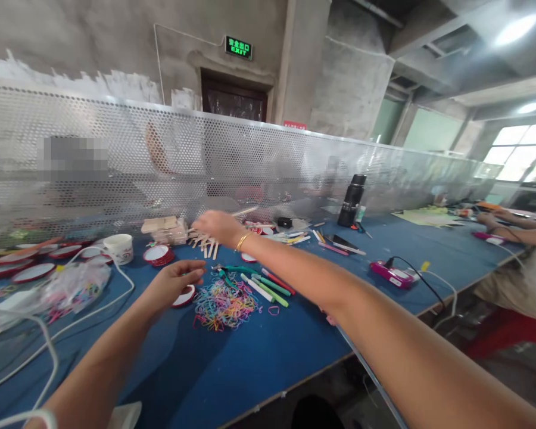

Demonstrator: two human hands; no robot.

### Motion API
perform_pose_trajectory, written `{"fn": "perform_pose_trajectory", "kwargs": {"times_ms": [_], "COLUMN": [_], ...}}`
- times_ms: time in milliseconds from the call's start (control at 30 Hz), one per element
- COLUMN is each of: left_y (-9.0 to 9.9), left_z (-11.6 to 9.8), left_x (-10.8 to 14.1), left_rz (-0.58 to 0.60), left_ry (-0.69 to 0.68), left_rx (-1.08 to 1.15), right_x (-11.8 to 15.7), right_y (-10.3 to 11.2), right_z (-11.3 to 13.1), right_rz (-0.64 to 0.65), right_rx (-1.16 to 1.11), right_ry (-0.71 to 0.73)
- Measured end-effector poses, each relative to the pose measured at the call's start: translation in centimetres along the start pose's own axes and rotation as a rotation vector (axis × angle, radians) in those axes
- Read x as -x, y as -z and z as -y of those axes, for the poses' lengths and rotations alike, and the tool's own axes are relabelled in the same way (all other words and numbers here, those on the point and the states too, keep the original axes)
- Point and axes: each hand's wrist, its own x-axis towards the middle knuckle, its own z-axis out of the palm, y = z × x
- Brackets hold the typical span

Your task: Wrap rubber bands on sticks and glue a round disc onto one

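Observation:
My right hand [218, 227], with a gold bangle at the wrist, reaches over the wooden sticks [204, 243] at the back of the blue table [196, 369]. Its fingertips are hidden or blurred. My left hand [181, 280] hovers nearer, thumb and fingers close together, above a round red-rimmed disc [184, 296]; anything between the fingers is too small to tell. Just right of it lies a pile of colourful rubber bands [226, 304]. Green-handled pliers [227, 277] and several marker pens [272, 289] lie behind and beside the pile.
A white cup [118, 248], red-rimmed discs [33, 272], a plastic bag [78, 286] and white cables are at left. A black bottle [352, 201] and a purple power strip [393, 274] stand right. A perforated metal screen [259, 161] runs behind. Another person's arm [518, 232] is far right.

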Motion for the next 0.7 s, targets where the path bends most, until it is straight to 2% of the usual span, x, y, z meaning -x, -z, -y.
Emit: {"fn": "perform_pose_trajectory", "kwargs": {"times_ms": [133,233,300,400,467,567,700], "left_y": [-0.2,-0.5,-0.5,-0.4,-0.2,0.4,1.4], "left_z": [-0.4,-0.2,-0.2,-0.3,-0.4,-0.2,0.5], "left_x": [-0.1,-0.5,-0.6,-0.2,0.0,-0.1,-1.0], "left_rz": [-0.084,-0.252,-0.337,-0.337,-0.332,-0.368,-0.451], "left_ry": [-0.030,-0.147,-0.212,-0.256,-0.245,-0.203,-0.194], "left_rx": [0.048,0.146,0.239,0.406,0.484,0.564,0.733], "right_x": [-0.3,0.4,1.3,3.0,3.9,4.9,6.6], "right_y": [1.6,1.2,-0.1,-2.7,-3.9,-4.3,-3.2], "right_z": [-2.4,-2.7,-1.3,2.6,5.3,7.6,7.7], "right_rz": [0.008,-0.028,-0.070,-0.073,-0.083,-0.053,0.104], "right_rx": [0.093,0.135,0.109,-0.027,-0.121,-0.197,-0.231], "right_ry": [-0.012,-0.045,-0.044,-0.006,-0.046,-0.173,-0.349]}}
